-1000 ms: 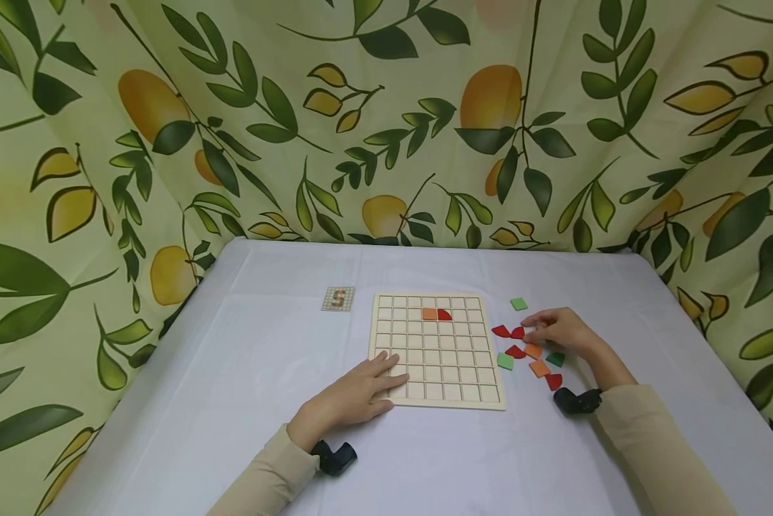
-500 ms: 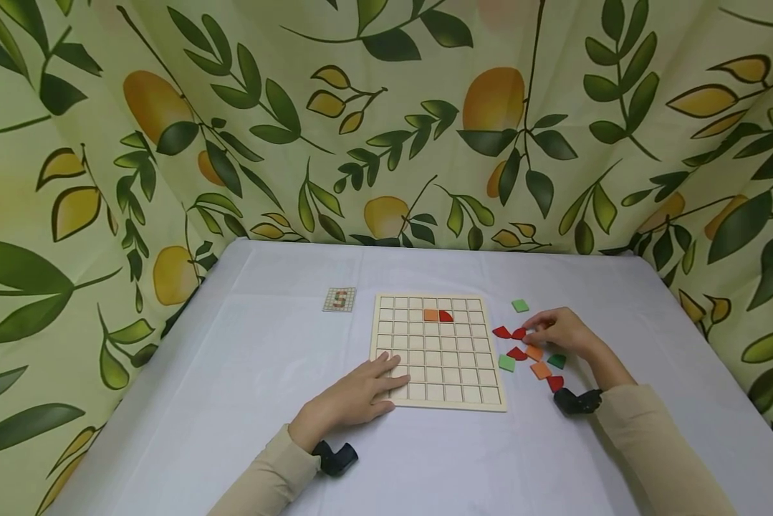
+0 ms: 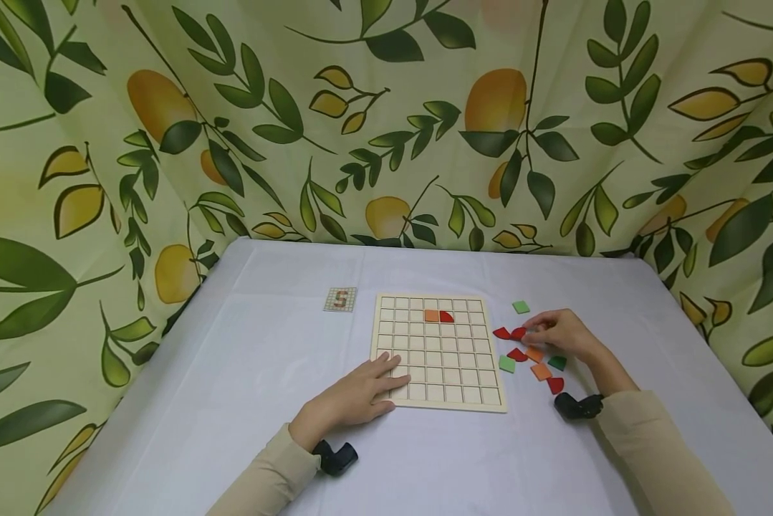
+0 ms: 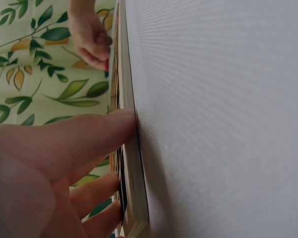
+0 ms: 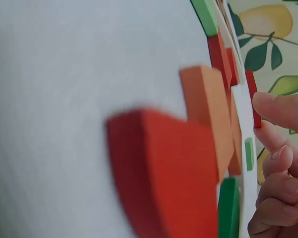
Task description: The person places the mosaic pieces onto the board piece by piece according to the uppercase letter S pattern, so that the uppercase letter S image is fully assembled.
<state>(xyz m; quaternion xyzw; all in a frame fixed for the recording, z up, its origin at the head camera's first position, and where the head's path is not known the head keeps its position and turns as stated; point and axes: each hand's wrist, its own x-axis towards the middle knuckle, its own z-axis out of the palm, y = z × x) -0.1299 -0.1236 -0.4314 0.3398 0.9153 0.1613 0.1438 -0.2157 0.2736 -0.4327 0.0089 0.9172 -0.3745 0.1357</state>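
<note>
My left hand (image 3: 354, 390) lies on the near left corner of a pale wooden grid board (image 3: 450, 375). Its fingers are spread over the squares, and the thumb (image 4: 99, 130) presses the board's side edge. In the grid's second row sit an orange square tile (image 3: 431, 315) and, right beside it, a red quarter-circle tile (image 3: 446, 317). To the right of the board, my right hand (image 3: 562, 334) pinches another red quarter-circle tile (image 5: 252, 91) between thumb and index finger, the other fingers curled in. In the head view that tile shows at the fingertips.
Loose tiles lie around the right hand: light green squares (image 3: 507, 364), orange squares (image 3: 541, 371), red quarter-circles (image 3: 556, 385) and a dark green one (image 3: 557, 363). A small pattern card (image 3: 340, 299) lies left of the board on the white tablecloth (image 3: 251, 344). A leaf-patterned curtain (image 3: 386, 129) hangs behind.
</note>
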